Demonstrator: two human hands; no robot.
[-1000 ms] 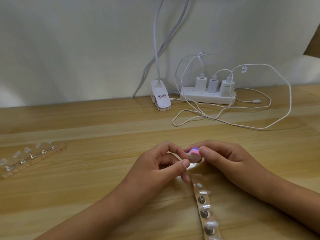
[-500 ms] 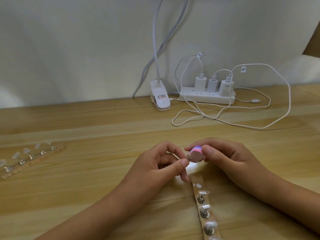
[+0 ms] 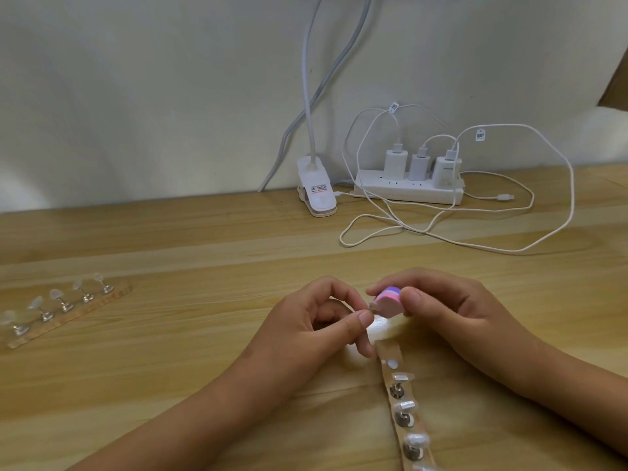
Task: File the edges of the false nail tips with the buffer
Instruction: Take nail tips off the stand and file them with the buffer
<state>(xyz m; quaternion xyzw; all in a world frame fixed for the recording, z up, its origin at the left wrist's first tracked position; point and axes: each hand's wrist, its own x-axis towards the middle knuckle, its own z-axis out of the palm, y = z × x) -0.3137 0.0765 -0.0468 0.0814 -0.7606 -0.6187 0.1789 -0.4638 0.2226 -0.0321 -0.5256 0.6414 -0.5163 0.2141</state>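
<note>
Nail tip (image 3: 371, 305), pinched by left hand (image 3: 306, 321), touched buffer (image 3: 390, 300) gripped in right hand (image 3: 452, 307) alongside & prob. needed short, light strokes.

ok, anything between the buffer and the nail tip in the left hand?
Nothing visible. The right hand holds the buffer, whose end appears to touch the nail tip pinched by the left hand.
</note>
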